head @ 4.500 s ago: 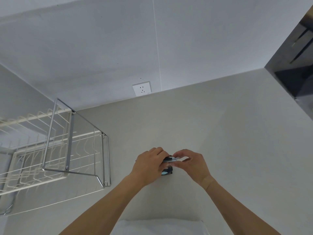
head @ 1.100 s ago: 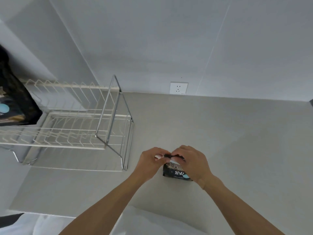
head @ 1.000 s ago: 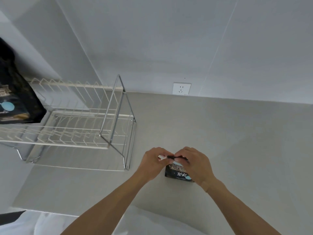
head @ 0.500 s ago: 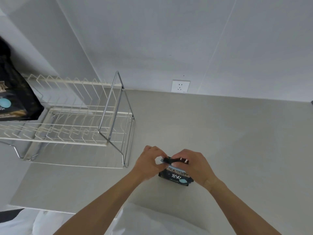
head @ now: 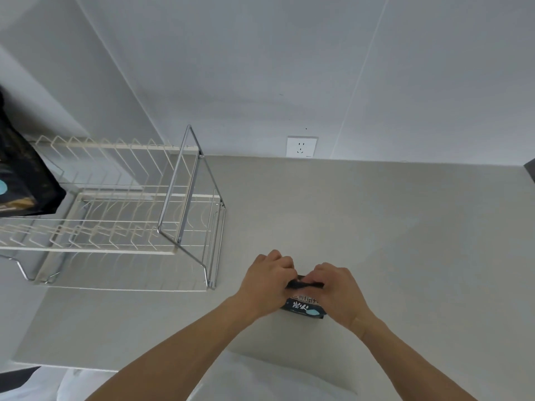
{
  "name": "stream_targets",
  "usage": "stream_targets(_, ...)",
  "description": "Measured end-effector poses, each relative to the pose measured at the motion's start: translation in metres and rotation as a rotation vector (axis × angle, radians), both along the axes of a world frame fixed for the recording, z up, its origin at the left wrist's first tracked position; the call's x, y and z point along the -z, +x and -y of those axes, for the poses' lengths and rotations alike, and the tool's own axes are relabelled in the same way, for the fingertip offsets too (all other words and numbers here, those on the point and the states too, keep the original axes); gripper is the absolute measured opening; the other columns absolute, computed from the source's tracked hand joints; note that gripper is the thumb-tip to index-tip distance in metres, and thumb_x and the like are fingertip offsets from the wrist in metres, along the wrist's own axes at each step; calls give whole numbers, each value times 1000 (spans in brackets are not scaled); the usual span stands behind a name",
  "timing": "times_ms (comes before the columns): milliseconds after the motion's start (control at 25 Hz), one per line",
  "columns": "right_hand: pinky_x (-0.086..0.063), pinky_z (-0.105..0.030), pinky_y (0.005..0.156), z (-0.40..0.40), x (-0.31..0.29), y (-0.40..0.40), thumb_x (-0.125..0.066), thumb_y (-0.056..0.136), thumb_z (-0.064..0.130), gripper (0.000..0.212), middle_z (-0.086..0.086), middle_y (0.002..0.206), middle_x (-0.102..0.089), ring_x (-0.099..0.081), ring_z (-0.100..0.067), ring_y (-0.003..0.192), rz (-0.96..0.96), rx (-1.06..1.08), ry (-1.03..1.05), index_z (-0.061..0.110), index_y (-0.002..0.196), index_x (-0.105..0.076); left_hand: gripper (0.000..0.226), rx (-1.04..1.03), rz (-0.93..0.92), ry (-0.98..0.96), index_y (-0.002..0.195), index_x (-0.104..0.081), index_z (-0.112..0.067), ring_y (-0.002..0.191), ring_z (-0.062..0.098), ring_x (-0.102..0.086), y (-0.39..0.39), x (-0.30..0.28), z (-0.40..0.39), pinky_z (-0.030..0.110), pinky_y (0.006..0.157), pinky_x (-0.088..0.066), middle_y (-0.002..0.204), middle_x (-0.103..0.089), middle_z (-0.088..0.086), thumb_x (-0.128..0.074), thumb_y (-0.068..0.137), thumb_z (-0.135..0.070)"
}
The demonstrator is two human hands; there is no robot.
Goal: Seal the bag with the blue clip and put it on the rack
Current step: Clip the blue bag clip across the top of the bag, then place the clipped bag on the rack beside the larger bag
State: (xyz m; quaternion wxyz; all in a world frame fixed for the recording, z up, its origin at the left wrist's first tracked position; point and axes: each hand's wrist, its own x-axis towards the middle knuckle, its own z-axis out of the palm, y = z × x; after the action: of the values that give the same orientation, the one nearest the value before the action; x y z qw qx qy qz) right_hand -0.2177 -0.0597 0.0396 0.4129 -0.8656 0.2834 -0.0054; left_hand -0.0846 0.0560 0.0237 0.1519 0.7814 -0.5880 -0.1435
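Note:
A small black bag (head: 304,306) with white lettering and a pale blue dot stands on the grey counter in front of me. My left hand (head: 267,280) and my right hand (head: 337,292) both pinch its folded top edge, which shows as a dark strip between my fingers. No blue clip is visible; my fingers hide most of the top. The wire dish rack (head: 121,209) stands to the left, about a hand's width from my left hand.
A larger black bag (head: 23,180) rests on the rack's far left end. A wall socket (head: 301,146) sits at the counter's back edge. The grey counter (head: 376,227) stretches to the right. A dark object (head: 531,169) shows at the right edge.
My hands have closed tighter over the bag's top; the pale piece seen between my fingers earlier is hidden. The bag stays on the counter.

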Motion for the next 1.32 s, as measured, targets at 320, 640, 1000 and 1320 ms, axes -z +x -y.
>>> stream_targets(320, -48, -22, 82, 0, 7, -17, -85, 70, 34, 24, 25, 85, -69, -60, -2, 93, 57, 140, 158, 49, 83, -72, 25, 53, -22, 82, 97, -70, -21, 94, 22, -53, 5, -10, 9, 32, 78, -33, 99, -66, 0, -61, 84, -40)
stream_targets(640, -55, -31, 90, -6, 31, -36, -85, 67, 25, 31, 30, 94, -74, -68, 1, 94, 152, 333, 308, 53, 77, -75, 14, 53, -170, -67, 95, -72, -20, 87, 16, -55, -6, -9, 5, 24, 69, -36, 92, -68, -3, -63, 85, -21)
stream_targets(1000, -54, -27, 89, -6, 45, -40, -89, 61, 25, 39, 24, 103, -71, -66, 0, 97, 163, 297, 392, 48, 88, -74, 20, -221, -519, -62, 92, -69, -31, 94, 3, -54, -3, -2, -14, 27, 83, -46, 92, -63, -18, -77, 75, -25)
stream_targets(1320, -61, -39, 87, -14, 67, -51, -87, 54, 12, 94, 6, 124, -59, -67, -11, 105, 187, 331, 558, 49, 124, -36, 81, -272, -758, 236, 125, -34, -38, 112, 8, -54, 4, 21, -38, 27, 91, -49, 122, -58, -15, -83, 66, -14)
